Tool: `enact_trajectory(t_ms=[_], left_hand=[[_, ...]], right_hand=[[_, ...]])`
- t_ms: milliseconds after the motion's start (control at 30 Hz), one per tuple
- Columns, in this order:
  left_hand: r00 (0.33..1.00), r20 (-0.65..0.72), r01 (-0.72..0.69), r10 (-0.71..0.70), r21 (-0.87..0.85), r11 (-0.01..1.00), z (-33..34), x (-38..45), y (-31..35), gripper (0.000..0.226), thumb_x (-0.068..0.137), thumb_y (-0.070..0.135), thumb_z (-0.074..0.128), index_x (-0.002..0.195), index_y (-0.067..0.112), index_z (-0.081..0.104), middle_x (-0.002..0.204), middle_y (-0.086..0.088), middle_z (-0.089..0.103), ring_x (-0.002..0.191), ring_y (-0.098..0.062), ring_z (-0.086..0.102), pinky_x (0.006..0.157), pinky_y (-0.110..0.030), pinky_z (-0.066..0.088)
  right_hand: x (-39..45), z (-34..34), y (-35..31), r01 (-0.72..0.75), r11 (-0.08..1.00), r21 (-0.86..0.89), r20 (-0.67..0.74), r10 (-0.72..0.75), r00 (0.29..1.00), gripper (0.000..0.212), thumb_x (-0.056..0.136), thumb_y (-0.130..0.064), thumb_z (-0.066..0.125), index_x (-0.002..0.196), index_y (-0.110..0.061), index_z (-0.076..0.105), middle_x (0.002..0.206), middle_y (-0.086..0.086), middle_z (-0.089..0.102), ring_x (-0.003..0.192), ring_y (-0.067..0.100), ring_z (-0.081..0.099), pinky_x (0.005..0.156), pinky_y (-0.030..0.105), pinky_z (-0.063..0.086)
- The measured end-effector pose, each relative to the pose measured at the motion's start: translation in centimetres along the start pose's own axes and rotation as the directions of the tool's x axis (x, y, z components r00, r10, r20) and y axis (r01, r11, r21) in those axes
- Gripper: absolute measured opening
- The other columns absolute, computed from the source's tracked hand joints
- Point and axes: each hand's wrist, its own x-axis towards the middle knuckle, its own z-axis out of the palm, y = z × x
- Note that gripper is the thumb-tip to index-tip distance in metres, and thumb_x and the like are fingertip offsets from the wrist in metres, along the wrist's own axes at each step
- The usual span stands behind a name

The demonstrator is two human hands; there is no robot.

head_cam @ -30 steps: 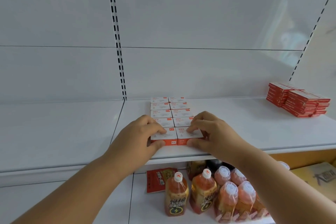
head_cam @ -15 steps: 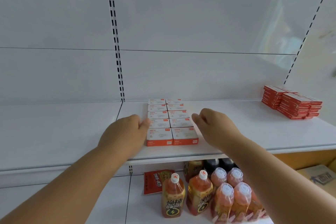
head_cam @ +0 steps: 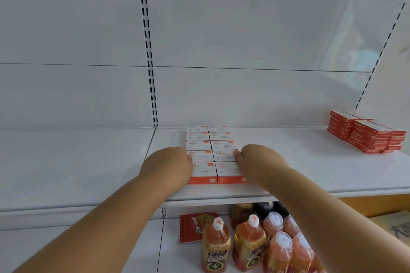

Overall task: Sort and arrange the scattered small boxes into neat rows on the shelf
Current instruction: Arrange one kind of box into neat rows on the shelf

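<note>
Both hands are now pressing in against the outer sides of the white-and-orange small boxes (head_cam: 211, 155), where a second ago they were resting on the front pair and then lifting apart. The left hand (head_cam: 169, 165) is touching the left column and the right hand (head_cam: 258, 159) the right column, fingers curled loosely with only the tips against the cardboard, gripping nothing. The boxes are sitting in two columns, five deep, running from the shelf (head_cam: 299, 175) front to the back panel. This looks like final squaring-up; the rows are appearing nearly finished.
</note>
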Motion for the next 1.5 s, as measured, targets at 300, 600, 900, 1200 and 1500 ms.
enact_trajectory(t_ms=[300, 600, 900, 1200, 1500], left_hand=[[1.0, -0.011, -0.01, 0.01, -0.003, 1.0, 0.4, 0.2, -0.2, 0.028, 0.102, 0.028, 0.037, 0.08, 0.02, 0.051, 0.07, 0.006, 0.052, 0.063, -0.01, 0.05, 0.05, -0.025, 0.031], [1.0, 0.011, 0.009, -0.008, -0.082, 0.997, -0.2, 0.8, -0.6, 0.037, 0.101, 0.032, 0.033, 0.079, 0.016, 0.058, 0.075, 0.001, 0.061, 0.067, -0.014, 0.055, 0.055, -0.028, 0.039], [0.994, 0.074, 0.081, -0.078, -0.036, 0.996, -0.7, 4.5, -0.9, 0.044, 0.102, 0.046, 0.028, 0.081, 0.019, 0.057, 0.085, 0.001, 0.063, 0.082, -0.019, 0.06, 0.07, -0.031, 0.044], [0.997, 0.066, 0.037, -0.04, 0.032, 0.999, 0.4, 5.4, -0.5, 0.042, 0.102, 0.044, 0.029, 0.075, 0.023, 0.052, 0.078, 0.005, 0.06, 0.076, -0.016, 0.059, 0.067, -0.031, 0.045], [0.985, 0.175, -0.002, 0.014, -0.07, 0.998, -0.5, 6.8, -1.4, 0.041, 0.102, 0.043, 0.031, 0.097, 0.019, 0.064, 0.101, 0.0, 0.067, 0.09, -0.017, 0.061, 0.077, -0.03, 0.048]], right_hand=[[0.1, 0.8, -0.3, -0.082, 0.995, 0.061, -0.056, 0.086, 0.995, 0.032, 0.102, -0.034, 0.029, 0.081, -0.021, 0.049, 0.079, -0.001, 0.057, 0.081, 0.02, 0.06, 0.073, 0.033, 0.051], [0.0, -0.4, -0.2, -0.056, 0.993, 0.103, -0.016, 0.058, 0.998, 0.033, 0.103, -0.028, 0.029, 0.112, -0.012, 0.056, 0.096, 0.001, 0.058, 0.094, 0.022, 0.059, 0.082, 0.033, 0.052], [4.0, -0.8, 1.3, -0.011, 0.988, 0.151, 0.019, 0.008, 1.0, 0.049, 0.101, -0.048, 0.026, 0.098, -0.014, 0.061, 0.09, 0.001, 0.061, 0.085, 0.022, 0.057, 0.074, 0.031, 0.044], [5.1, 0.2, 0.9, 0.074, 0.995, 0.064, 0.02, -0.075, 0.997, 0.046, 0.102, -0.047, 0.024, 0.07, -0.021, 0.046, 0.073, -0.003, 0.053, 0.074, 0.02, 0.053, 0.067, 0.029, 0.04], [5.9, -0.7, 0.9, 0.033, 0.997, 0.074, 0.057, -0.037, 0.998, 0.049, 0.102, -0.049, 0.025, 0.083, -0.015, 0.055, 0.083, 0.002, 0.059, 0.082, 0.022, 0.057, 0.075, 0.032, 0.046]])
